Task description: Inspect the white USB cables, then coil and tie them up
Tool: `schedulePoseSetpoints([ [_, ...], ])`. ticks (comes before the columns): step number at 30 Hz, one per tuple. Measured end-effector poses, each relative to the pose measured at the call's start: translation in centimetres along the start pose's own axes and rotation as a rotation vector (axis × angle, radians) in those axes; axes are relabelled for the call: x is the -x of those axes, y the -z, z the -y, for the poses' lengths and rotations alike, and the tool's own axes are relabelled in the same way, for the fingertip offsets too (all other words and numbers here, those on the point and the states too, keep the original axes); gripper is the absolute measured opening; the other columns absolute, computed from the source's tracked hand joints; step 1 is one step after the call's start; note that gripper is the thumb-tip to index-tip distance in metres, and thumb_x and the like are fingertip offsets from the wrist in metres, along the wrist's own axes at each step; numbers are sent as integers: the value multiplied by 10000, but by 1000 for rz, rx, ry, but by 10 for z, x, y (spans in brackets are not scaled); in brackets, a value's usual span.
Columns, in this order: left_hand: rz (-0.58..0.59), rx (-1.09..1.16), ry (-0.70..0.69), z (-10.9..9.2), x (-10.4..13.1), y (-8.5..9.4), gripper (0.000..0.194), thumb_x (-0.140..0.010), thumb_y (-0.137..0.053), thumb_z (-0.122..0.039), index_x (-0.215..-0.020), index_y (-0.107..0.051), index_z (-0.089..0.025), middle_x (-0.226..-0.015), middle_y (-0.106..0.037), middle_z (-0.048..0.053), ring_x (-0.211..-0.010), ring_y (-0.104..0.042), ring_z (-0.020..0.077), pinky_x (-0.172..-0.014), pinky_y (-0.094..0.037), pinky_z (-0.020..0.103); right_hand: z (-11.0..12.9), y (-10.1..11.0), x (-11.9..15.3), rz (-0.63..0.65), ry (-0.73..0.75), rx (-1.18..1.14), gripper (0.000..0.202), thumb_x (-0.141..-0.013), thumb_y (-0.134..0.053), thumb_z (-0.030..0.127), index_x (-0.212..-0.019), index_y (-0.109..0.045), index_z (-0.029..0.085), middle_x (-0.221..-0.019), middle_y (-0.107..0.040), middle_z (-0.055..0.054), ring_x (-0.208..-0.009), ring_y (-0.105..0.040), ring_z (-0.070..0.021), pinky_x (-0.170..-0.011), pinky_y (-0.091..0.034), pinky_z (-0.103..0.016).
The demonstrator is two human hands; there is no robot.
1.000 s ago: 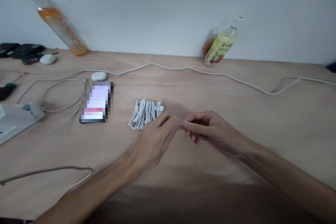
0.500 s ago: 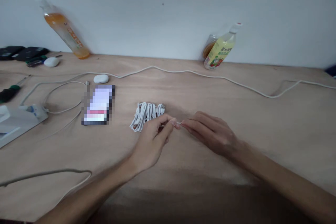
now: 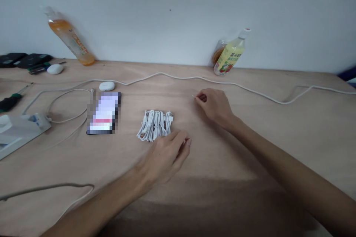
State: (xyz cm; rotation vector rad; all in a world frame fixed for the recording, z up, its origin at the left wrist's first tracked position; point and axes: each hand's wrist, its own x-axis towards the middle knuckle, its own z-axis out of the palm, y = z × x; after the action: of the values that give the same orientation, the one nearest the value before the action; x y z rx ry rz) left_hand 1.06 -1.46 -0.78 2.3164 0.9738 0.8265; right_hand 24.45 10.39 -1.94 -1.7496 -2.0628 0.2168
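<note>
Coiled white cables [image 3: 156,124] lie bundled together on the wooden table, with metal connectors showing. My left hand [image 3: 169,152] is just below and right of the bundle, fingers curved and a little apart, with nothing visible between them. Farther up and to the right, my right hand [image 3: 215,105] is over the table, its thumb and forefinger pinched on a tiny white piece [image 3: 194,96]. What that piece is, I cannot make out.
A phone [image 3: 104,113] and white earbud case [image 3: 106,86] lie left of the bundle. A long white cable [image 3: 197,77] crosses behind. Two bottles, orange [image 3: 69,39] and yellow [image 3: 230,53], lean at the wall. A screwdriver [image 3: 11,102] and white power strip [image 3: 22,129] are far left.
My hands have moved apart. My right hand has gone up and away with the tiny white piece; my left hand has let go of it and shifted slightly down, uncovering more of the bundle.
</note>
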Motion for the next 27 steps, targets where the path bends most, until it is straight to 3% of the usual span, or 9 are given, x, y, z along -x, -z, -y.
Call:
schedulePoseSetpoints([
  [6, 4, -42, -8, 0, 1, -2, 234, -1124, -438, -191, -923, -555, -215, -762, -591, -32, -617, -528, 139, -592, -418, 280, -5, -8, -1, -94, 72, 25, 168, -981, -654, 212, -856, -761, 246, -958, -808, -139, -929, -724, -335, -742, -519, -426],
  [16, 93, -203, -119, 1, 5, -7, 321, -1173, -348, -235, -986, -606, -194, -821, -685, 6, -659, -636, 162, -598, -450, 308, -18, 1, 18, -207, -57, -130, 150, -958, -649, 251, -950, -798, 246, -890, -816, -96, -777, -724, -286, -756, -544, -432],
  [21, 166, -273, -167, 1, 7, -9, 371, -1187, -312, -263, -985, -614, -190, -853, -716, 20, -691, -674, 170, -612, -464, 328, -16, 5, 32, -115, -83, -187, 110, -922, -676, 257, -966, -774, 235, -870, -808, -84, -742, -725, -272, -750, -569, -425],
  [27, 172, -270, -169, 3, 7, -11, 357, -1180, -331, -256, -985, -623, -188, -844, -716, 26, -683, -674, 178, -603, -465, 339, -11, 1, 9, -71, -28, -163, 92, -912, -693, 181, -951, -765, 222, -944, -792, -95, -810, -728, -269, -824, -576, -436],
])
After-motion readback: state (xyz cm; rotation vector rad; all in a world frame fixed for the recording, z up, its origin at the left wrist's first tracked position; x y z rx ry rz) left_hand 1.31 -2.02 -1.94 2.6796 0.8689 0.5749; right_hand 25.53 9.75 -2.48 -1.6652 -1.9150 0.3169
